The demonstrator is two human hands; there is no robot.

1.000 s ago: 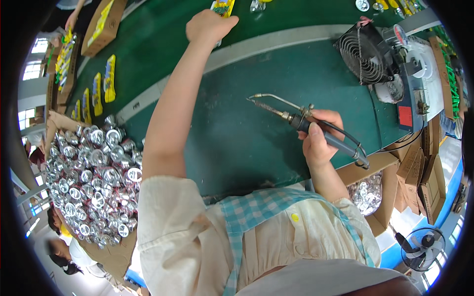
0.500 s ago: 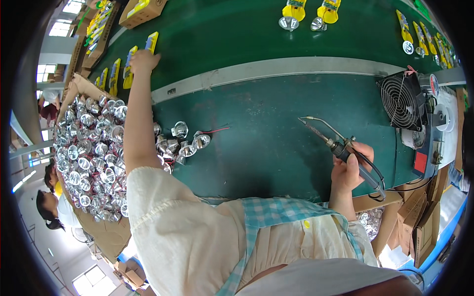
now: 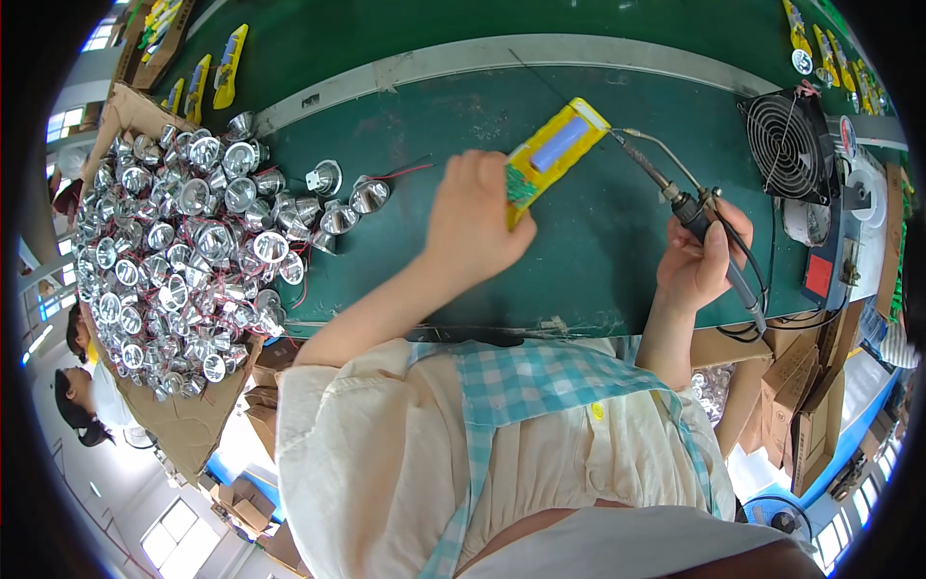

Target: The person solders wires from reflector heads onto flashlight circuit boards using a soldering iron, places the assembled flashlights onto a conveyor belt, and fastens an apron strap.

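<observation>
My left hand (image 3: 473, 212) is closed around one end of a yellow flashlight housing (image 3: 564, 162), held over the green bench. Inside it lie a purple-blue battery cell (image 3: 558, 145) and, close to my fingers, a green circuit board (image 3: 519, 185). In my right hand (image 3: 702, 259) is a soldering iron (image 3: 690, 210) with a thin metal guide tube beside its shaft. Its tip is at the housing's far right end; I cannot tell whether they touch. Left of my left hand, a few silver reflector cups (image 3: 368, 196) with thin wires lie loose on the bench.
A cardboard box (image 3: 183, 425) heaped with reflector cups (image 3: 193, 261) stands at the left. More yellow housings (image 3: 230, 66) lie on the green belt (image 3: 415, 24) beyond a grey rail (image 3: 405, 69). At the right are a black fan (image 3: 789, 145) and the iron's cable.
My left hand has come back from the belt to the bench with a yellow housing. The soldering iron, still in my right hand, is now tip-close to it. The view has shifted.
</observation>
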